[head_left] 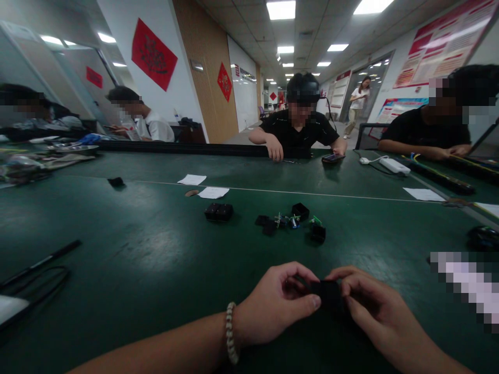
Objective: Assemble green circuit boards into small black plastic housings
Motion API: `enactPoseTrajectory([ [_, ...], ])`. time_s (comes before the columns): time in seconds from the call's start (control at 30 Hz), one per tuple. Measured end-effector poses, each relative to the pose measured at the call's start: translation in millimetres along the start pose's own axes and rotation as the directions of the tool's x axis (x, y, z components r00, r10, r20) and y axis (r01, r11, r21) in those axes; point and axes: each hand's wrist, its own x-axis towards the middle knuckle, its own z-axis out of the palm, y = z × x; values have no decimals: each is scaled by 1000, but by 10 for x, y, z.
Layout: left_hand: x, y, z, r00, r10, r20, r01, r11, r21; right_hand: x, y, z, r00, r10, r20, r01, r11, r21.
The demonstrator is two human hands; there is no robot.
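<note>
Between my two hands, just above the green table [163,291], is a small black box [330,295]. My left hand [278,298], with a beaded bracelet at its wrist, pinches the box's left side between thumb and fingers. On the other side, the fingers of my right hand [370,301] close on its right edge. Further off lie open black box shells [318,234], flat black pieces [268,226] and small green circuit boards [294,222]. A pair of closed black boxes [219,212] stands to their left. The underside of the held box is hidden.
Sheets of white paper [213,192] lie near a table seam. A person in black [298,122] sits opposite; another [424,127] sits at the right. A white power adapter [394,166] and its cables rest at the far right, with a black cable [47,265] at the left.
</note>
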Motion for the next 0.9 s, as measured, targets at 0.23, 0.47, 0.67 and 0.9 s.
enactPoseTrajectory([
  [0.23,-2,-21,4,1000,13,6,-13,1000,-13,3,-22,-2,1000,15,-2,-15,1000,20],
  [0.47,4,-15,-4,1000,15,-2,-15,1000,23,5,-18,14,998,60,-8,-59,995,74],
  [0.67,5,-19,-11,1000,19,13,-19,1000,-6,9,-35,7,998,63,10,-64,992,106],
  [0.9,15,-10,-22,1000,10,0,-10,1000,15,18,-37,-13,995,98,21,-100,987,129],
])
